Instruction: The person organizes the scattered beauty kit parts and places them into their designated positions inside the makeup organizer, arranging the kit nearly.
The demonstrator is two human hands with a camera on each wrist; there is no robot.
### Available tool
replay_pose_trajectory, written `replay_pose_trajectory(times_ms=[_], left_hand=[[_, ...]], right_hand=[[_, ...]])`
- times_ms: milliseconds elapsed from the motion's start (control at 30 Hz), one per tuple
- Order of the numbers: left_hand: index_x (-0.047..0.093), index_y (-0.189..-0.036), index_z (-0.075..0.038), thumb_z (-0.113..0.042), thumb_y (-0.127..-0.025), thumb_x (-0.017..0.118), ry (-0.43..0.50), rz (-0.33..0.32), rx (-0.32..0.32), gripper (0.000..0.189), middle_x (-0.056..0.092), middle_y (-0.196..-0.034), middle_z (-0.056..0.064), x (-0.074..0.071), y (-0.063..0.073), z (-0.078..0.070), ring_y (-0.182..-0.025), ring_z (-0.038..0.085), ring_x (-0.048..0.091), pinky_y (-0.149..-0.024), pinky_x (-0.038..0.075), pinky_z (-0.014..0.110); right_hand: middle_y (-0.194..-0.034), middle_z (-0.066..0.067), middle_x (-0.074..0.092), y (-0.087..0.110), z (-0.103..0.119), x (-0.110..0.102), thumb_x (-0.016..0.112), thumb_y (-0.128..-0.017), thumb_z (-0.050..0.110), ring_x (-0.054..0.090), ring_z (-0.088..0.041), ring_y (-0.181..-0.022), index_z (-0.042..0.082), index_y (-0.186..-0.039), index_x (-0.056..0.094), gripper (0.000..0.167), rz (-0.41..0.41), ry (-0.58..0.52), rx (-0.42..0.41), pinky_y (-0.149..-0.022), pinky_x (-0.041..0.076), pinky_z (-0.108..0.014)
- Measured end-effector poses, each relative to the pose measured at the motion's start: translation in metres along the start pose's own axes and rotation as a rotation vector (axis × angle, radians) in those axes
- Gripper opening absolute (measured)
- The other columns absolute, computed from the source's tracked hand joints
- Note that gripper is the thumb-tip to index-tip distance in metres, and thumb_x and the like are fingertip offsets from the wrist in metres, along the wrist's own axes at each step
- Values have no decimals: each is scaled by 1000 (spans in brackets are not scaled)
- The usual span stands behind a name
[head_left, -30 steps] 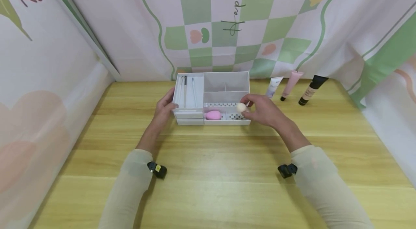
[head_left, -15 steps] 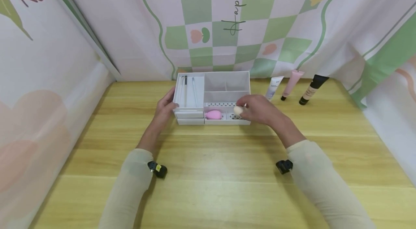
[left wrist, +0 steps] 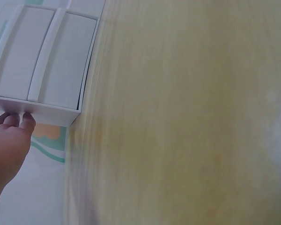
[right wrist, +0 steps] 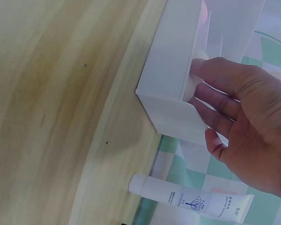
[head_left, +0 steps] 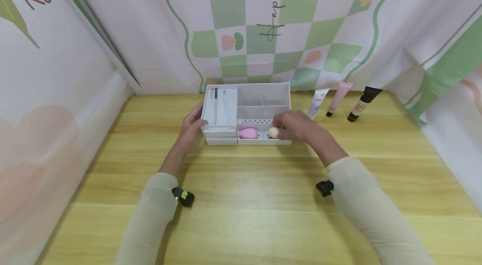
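Observation:
A white desktop organizer stands at the back of the table. My right hand pinches a cream makeup sponge between thumb and fingers, low inside the front right compartment. In the right wrist view the sponge is partly hidden by the thumb and the front wall. A pink makeup sponge lies in the compartment to its left. My left hand rests against the organizer's left side, and in the left wrist view its fingertips touch the side wall below the drawers.
Several slim brushes lie in the organizer's left top tray. To the right stand a white tube, a pink tube and a beige tube with black ends. A patterned curtain hangs behind the wooden table.
My right hand has moved left and down with the cream sponge, from above the organizer's right edge into the front right compartment. The left hand has stayed in place.

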State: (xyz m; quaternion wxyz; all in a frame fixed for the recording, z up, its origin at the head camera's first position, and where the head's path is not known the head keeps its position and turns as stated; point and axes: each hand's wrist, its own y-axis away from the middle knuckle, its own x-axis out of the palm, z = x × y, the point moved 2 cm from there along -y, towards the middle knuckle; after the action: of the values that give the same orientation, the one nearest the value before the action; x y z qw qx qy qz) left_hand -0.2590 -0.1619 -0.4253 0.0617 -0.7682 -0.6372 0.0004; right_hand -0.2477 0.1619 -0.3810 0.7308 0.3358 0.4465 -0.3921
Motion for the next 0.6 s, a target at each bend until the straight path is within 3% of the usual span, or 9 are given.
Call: replay_pose_trajectory(times_ms=[333, 600], left_hand=[[28, -159, -2, 6, -89, 46, 2, -2, 9, 73, 25, -170, 12, 0, -1, 2, -158, 29, 26, -131, 24, 44], [28, -159, -3, 5, -89, 46, 1, 4, 25, 73, 25, -170, 13, 1, -1, 2, -157, 29, 26, -131, 24, 46]], right_hand=[[-99, -1, 78, -2, 0, 1, 76, -88, 15, 67, -18, -87, 16, -103, 79, 16, -8, 28, -39, -82, 55, -41], [-101, -3, 79, 0, -7, 11, 77, -88, 17, 68, -20, -89, 12, -110, 79, 23, -86, 31, -46, -85, 57, -43]])
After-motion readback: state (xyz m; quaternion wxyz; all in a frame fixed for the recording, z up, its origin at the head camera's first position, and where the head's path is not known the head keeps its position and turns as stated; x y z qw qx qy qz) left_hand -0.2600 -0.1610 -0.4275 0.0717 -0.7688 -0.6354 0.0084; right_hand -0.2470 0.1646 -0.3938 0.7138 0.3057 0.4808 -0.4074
